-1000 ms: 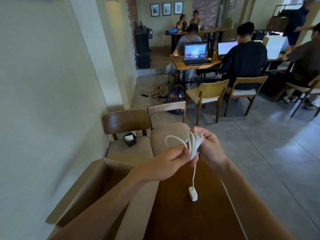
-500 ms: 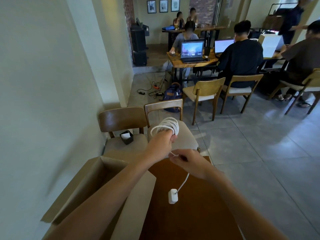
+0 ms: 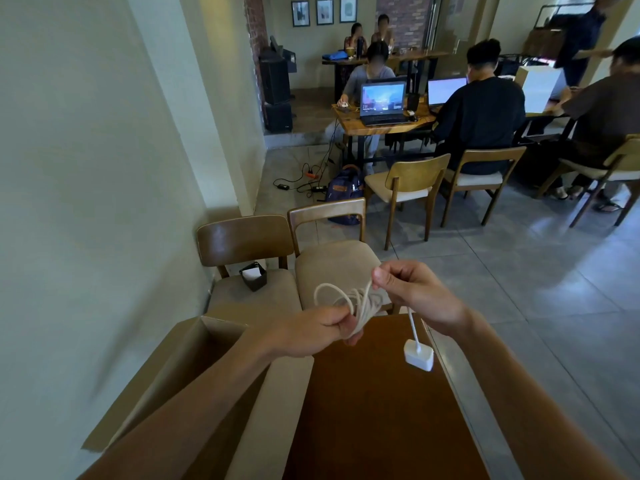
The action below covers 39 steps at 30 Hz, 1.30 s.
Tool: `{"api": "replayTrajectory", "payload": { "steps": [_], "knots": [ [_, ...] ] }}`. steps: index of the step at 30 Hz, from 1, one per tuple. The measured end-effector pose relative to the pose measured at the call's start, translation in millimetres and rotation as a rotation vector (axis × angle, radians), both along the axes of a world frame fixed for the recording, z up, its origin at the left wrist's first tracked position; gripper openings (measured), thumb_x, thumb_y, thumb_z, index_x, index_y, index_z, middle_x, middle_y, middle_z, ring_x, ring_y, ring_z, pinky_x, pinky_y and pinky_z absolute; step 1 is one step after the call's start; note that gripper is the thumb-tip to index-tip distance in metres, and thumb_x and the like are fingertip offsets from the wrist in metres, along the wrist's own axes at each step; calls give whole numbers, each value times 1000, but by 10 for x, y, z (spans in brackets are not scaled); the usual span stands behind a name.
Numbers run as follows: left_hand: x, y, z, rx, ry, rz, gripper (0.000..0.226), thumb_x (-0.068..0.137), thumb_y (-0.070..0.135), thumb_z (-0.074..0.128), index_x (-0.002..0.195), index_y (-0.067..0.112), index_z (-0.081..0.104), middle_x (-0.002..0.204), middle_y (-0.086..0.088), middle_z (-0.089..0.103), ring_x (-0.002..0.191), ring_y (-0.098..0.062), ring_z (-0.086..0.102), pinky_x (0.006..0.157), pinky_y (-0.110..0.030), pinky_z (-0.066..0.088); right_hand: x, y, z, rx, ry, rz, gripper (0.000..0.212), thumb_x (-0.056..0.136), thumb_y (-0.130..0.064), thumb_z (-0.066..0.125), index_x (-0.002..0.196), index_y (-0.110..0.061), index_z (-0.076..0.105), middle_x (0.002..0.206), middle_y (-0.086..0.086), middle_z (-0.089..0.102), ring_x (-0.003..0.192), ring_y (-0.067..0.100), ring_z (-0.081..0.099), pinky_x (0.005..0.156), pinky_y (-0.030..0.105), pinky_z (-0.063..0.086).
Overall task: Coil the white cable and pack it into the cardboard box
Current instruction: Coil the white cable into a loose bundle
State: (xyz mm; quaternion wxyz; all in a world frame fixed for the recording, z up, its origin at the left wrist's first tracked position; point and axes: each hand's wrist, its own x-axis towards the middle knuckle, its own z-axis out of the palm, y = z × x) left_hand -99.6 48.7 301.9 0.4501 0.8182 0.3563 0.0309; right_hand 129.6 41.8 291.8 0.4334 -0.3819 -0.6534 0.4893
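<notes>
The white cable (image 3: 360, 303) is bunched into several loops above the far edge of the brown table (image 3: 374, 410). My left hand (image 3: 318, 332) grips the near end of the loops. My right hand (image 3: 412, 292) pinches the cable at the far end of the bundle. A short tail hangs from the right hand down to a white adapter block (image 3: 418, 355), which dangles just above the table. The open cardboard box (image 3: 180, 362) stands at the table's left, under my left forearm, flaps up.
Two wooden chairs (image 3: 332, 261) stand beyond the table, the left one holding a small black holder (image 3: 253, 275). A wall runs along the left. Farther off, people sit at tables with laptops (image 3: 382, 102); grey tiled floor lies to the right.
My right hand rose from the table's far edge up to the loops and now pinches them. The adapter block swung from left of centre to the right. The left hand dropped slightly.
</notes>
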Motion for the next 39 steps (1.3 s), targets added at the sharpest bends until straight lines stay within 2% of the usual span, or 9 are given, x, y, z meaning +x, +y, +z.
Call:
{"api": "replayTrajectory", "payload": {
  "steps": [7, 11, 14, 17, 20, 23, 29, 35, 39],
  "knots": [
    [182, -151, 270, 84, -200, -62, 21, 111, 18, 32, 106, 15, 52, 90, 9, 51, 79, 12, 51, 78, -4, 37, 2, 105, -93, 29, 278, -50, 33, 104, -22, 50, 81, -2, 62, 65, 0, 63, 53, 9, 60, 51, 18, 49],
    [213, -188, 246, 131, -307, -55, 32, 111, 14, 30, 115, -8, 53, 97, -18, 56, 81, -6, 52, 84, -13, 42, -63, 154, -95, 17, 455, -25, 24, 97, -27, 59, 79, -14, 66, 64, -1, 64, 53, 8, 63, 52, 18, 52],
    [252, -208, 316, 190, -405, 15, 30, 111, 7, 31, 103, -8, 56, 92, 9, 59, 79, 3, 52, 81, -8, 42, -172, 219, -151, 25, 489, -101, 27, 102, -5, 51, 82, -13, 67, 64, 0, 66, 53, 13, 63, 51, 22, 52],
    [307, -151, 395, 285, -526, 161, 29, 110, 10, 34, 96, 4, 58, 85, 22, 59, 78, 9, 57, 75, -7, 46, -384, 251, -329, -40, 350, -242, 19, 107, -6, 50, 94, -6, 66, 71, 12, 57, 60, 26, 50, 57, 33, 46],
    [349, 70, 321, 356, -543, 340, 34, 109, 24, 35, 101, 0, 58, 91, -7, 62, 81, -13, 61, 74, -31, 55, -548, 211, -504, -7, 156, -291, 16, 106, -16, 53, 100, -11, 67, 75, 8, 59, 63, 17, 50, 55, 22, 43],
    [320, 325, 144, 507, -412, 448, 29, 109, 25, 38, 98, 8, 59, 88, 1, 58, 76, -9, 57, 71, -29, 48, -562, 156, -586, 80, -115, -237, 23, 106, -33, 49, 99, -19, 66, 63, -13, 57, 54, 2, 48, 52, 16, 41],
    [281, 453, -276, 861, -82, 355, 16, 104, 19, 53, 110, 13, 66, 106, 0, 65, 102, -13, 59, 90, -23, 41, -488, 172, -479, 103, -506, -113, 11, 102, -29, 61, 109, -26, 69, 77, -9, 69, 60, 4, 62, 56, 20, 52],
    [113, 409, -341, 727, 49, 169, 15, 105, 23, 49, 111, 17, 62, 112, 1, 64, 102, -5, 54, 98, -28, 43, -119, 135, -319, 83, -855, 6, 19, 98, -23, 65, 93, -40, 60, 87, -19, 61, 77, -5, 59, 73, 15, 42],
    [99, 302, -282, 368, 32, 112, 23, 109, 30, 40, 104, 15, 58, 88, 6, 55, 81, -8, 55, 76, -27, 42, 26, 173, -108, 171, -984, 57, 37, 94, -17, 67, 78, -47, 51, 81, -19, 55, 81, -12, 53, 68, 15, 36]
  ]
}}
